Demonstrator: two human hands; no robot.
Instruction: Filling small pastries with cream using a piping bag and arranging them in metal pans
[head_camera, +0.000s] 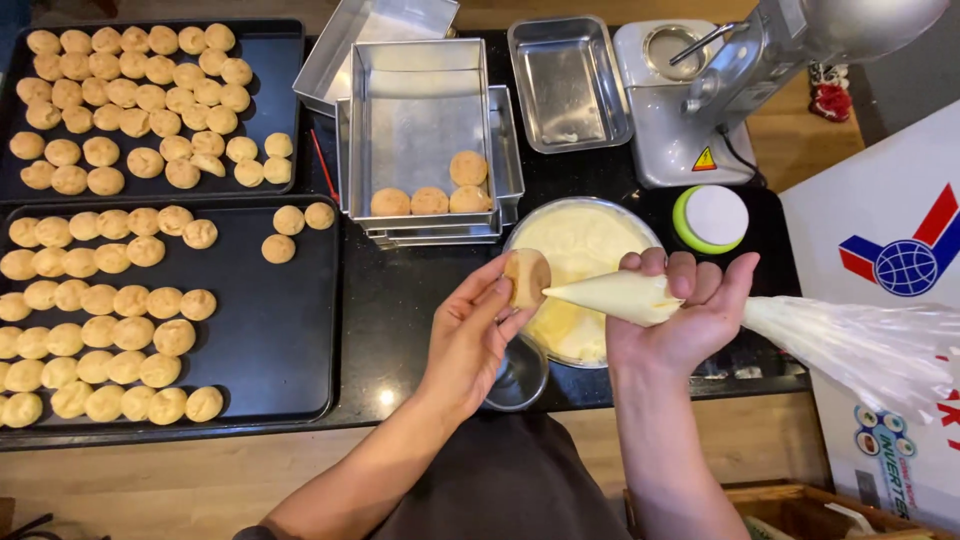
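Black countertop (420, 300) on a wooden bench, seen from above. Left hand (470, 335): fingers pinched around one cream puff (526, 277), held above the rim of the custard bowl (560, 225). Right hand (685, 305): closed in a fist around a piping bag (620, 295), tip touching the puff's side; loose plastic tail (860, 345) trailing to the right. Progress, judged from the layout: early stage. Stacked square metal pans (420, 110) behind the bowl hold only four puffs (430, 195), presumably filled. Two black trays at left, far tray (285, 60) and near tray (290, 330), carry many rows of puffs, apparently unfilled. Also present: empty steel pan (565, 75), grey machine (700, 90), green-rimmed lid (710, 217), small glass bowl (520, 375) below the left hand.
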